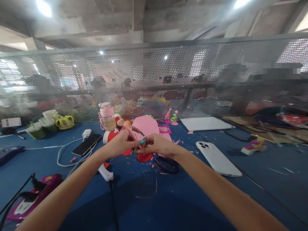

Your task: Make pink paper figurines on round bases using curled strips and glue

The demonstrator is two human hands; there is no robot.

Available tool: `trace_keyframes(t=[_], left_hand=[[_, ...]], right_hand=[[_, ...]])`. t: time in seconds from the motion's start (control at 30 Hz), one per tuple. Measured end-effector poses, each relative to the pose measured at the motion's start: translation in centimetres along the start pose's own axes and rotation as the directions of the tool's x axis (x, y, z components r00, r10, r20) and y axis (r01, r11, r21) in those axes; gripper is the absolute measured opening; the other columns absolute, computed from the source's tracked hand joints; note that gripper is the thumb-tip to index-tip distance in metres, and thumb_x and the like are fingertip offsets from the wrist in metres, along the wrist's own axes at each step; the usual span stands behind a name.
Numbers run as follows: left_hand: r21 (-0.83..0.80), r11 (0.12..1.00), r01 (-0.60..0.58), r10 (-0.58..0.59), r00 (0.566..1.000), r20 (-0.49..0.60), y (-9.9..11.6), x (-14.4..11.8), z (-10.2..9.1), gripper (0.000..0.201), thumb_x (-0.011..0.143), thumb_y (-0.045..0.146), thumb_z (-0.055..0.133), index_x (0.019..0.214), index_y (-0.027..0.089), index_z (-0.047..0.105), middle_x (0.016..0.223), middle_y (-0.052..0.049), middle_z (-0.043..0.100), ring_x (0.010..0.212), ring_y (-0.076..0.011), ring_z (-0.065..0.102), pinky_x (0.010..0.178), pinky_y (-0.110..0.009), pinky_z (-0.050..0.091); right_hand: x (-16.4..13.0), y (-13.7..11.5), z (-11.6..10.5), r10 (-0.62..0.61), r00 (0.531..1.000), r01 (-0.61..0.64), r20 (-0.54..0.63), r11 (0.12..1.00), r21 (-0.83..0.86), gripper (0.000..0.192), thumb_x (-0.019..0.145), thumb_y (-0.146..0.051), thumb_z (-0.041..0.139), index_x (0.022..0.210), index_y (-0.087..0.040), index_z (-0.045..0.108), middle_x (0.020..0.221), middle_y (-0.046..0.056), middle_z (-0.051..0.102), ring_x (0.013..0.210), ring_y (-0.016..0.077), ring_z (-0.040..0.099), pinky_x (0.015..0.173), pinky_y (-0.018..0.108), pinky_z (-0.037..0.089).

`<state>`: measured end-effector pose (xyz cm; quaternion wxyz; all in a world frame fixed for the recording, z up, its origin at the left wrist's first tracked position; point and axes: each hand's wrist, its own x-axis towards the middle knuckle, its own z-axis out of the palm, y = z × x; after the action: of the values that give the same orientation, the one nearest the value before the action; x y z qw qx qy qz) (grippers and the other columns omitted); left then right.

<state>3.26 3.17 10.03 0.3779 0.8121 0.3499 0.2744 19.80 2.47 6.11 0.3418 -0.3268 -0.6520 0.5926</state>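
My left hand (119,142) and my right hand (158,146) meet over the middle of the table, fingertips touching or nearly so. A pink strip (131,132), probably paper or foam, is pinched in my left hand and slants up from its fingers. My right hand's fingers are also pressed together; what they hold, if anything, is hidden. Just below the hands lies a red round piece (144,157). Dark blue-handled scissors (167,164) rest by my right wrist. Behind the hands lies a pink sheet (146,124) with cut corners.
To the left are a pink-lidded bottle (107,117), a black phone (87,144), a white corded tool (106,172) and a purple power strip (35,195). A white phone (218,159) and white sheet (207,124) lie right. A perforated metal screen (149,73) stands behind; scraps are scattered about.
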Motion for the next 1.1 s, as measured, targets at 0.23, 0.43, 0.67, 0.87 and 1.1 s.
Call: trace_keyframes(t=[0.23,0.43,0.67,0.87,1.1], left_hand=[[-0.057,0.998,0.015,-0.015,1.0,0.009,-0.3,0.0,0.0,0.037,0.067,0.028,0.059,0.097,0.013,0.044,0.068,0.002,0.051,0.059,-0.0099,0.05,0.054,-0.024,0.041],[-0.125,0.992,0.034,-0.02,0.994,0.112,0.0,-0.3,-0.1,0.042,0.069,0.029,0.059,0.103,0.012,0.042,0.064,0.003,0.052,0.056,-0.0099,0.052,0.052,-0.023,0.041],[-0.053,0.996,0.076,-0.066,0.984,0.168,-0.1,-0.2,-0.1,0.04,0.071,0.027,0.057,0.105,0.012,0.043,0.058,0.002,0.058,0.051,-0.0099,0.055,0.048,-0.021,0.04],[0.089,0.996,0.033,-0.041,0.996,0.085,0.0,0.1,-0.1,0.024,0.068,0.031,0.06,0.08,0.01,0.058,0.067,-0.004,0.059,0.057,-0.0111,0.055,0.053,-0.023,0.042],[-0.055,0.998,0.015,-0.012,0.998,0.06,0.3,0.1,-0.2,0.018,0.069,0.028,0.059,0.078,0.011,0.057,0.068,-0.003,0.058,0.055,-0.0087,0.054,0.051,-0.021,0.043]], right_hand=[[0.0,-0.3,0.6,-0.034,0.984,0.01,-0.175,0.99,-0.138,0.029,0.047,-0.027,0.078,0.068,-0.012,0.066,0.067,0.003,0.064,0.065,0.0132,0.058,0.068,0.028,0.046],[-0.8,-0.9,0.0,-0.049,0.977,0.075,0.21,0.99,-0.119,0.032,0.066,-0.033,0.066,0.093,-0.015,0.068,0.081,0.005,0.069,0.081,0.0143,0.061,0.083,0.03,0.044],[-0.4,-0.3,-0.3,0.032,0.988,-0.02,0.148,0.996,-0.083,0.03,0.058,-0.035,0.071,0.079,-0.014,0.07,0.072,0.003,0.069,0.076,0.0147,0.062,0.08,0.03,0.045],[0.1,-0.1,0.3,0.102,0.99,-0.105,-0.098,0.994,-0.018,0.027,0.04,-0.029,0.078,0.059,-0.013,0.066,0.052,-0.003,0.061,0.058,0.0126,0.058,0.067,0.028,0.046],[-0.1,-0.5,0.6,-0.016,0.989,0.0,-0.145,0.994,-0.111,0.023,0.047,-0.027,0.076,0.062,-0.012,0.066,0.059,-0.002,0.062,0.058,0.0092,0.054,0.067,0.025,0.044]])
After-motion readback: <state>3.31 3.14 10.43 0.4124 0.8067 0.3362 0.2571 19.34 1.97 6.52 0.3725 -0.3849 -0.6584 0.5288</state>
